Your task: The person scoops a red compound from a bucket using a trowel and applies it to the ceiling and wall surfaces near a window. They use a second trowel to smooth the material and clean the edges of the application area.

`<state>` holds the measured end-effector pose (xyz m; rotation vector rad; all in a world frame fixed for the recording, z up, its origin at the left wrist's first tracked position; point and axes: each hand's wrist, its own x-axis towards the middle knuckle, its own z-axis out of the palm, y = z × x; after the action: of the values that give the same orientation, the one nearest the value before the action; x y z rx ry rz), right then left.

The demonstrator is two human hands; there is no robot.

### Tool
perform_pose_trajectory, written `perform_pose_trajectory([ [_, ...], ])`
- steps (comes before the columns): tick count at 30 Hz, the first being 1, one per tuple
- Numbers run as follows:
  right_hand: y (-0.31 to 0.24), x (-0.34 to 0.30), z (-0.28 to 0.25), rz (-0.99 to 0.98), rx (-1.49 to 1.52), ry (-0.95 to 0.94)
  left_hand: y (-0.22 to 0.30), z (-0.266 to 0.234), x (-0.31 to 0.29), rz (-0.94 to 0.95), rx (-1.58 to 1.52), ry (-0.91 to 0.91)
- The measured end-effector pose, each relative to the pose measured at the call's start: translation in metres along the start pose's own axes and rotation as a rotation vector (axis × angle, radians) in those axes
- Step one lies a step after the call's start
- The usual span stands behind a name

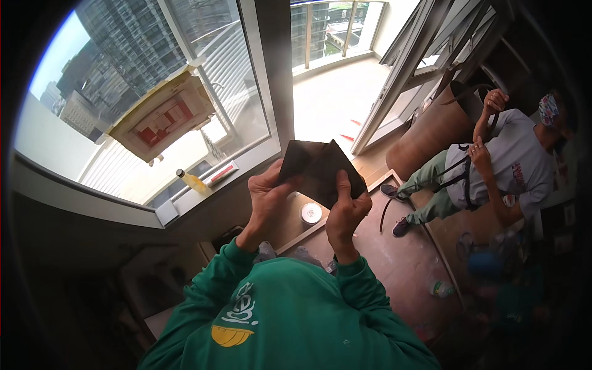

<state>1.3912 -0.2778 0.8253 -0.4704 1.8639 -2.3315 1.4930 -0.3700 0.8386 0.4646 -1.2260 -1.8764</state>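
Note:
A dark, stiff-looking sheet (317, 169) with pointed corners, apparently folded, is held up in front of my chest. My left hand (269, 190) is closed on its left side. On the right edge, my right hand (347, 213) grips it with the thumb lying on the face toward me. I cannot make out what the sheet is made of. Below it, a white round-topped container (311, 213) stands between my forearms, touched by neither hand.
A yellow bottle (193, 181) and a red-and-white box (222, 174) sit on the window sill (246, 161). To the right, a person (493, 160) holds a dark strap, near a large brown roll (425, 139). A framed pale board (394, 271) and a small bottle (441, 288) lie lower right.

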Motion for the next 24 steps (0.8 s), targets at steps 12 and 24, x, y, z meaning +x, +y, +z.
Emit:
perform_pose_trajectory([
  [12, -0.024, 0.011, -0.01, -0.103, 0.044, -0.513, 0.058, -0.056, 0.006, -0.368, 0.545, -0.383],
  [24, -0.047, -0.068, 0.07, -0.621, -0.151, -0.933, 0.101, -0.104, -0.041, -0.566, -0.599, 0.249],
])
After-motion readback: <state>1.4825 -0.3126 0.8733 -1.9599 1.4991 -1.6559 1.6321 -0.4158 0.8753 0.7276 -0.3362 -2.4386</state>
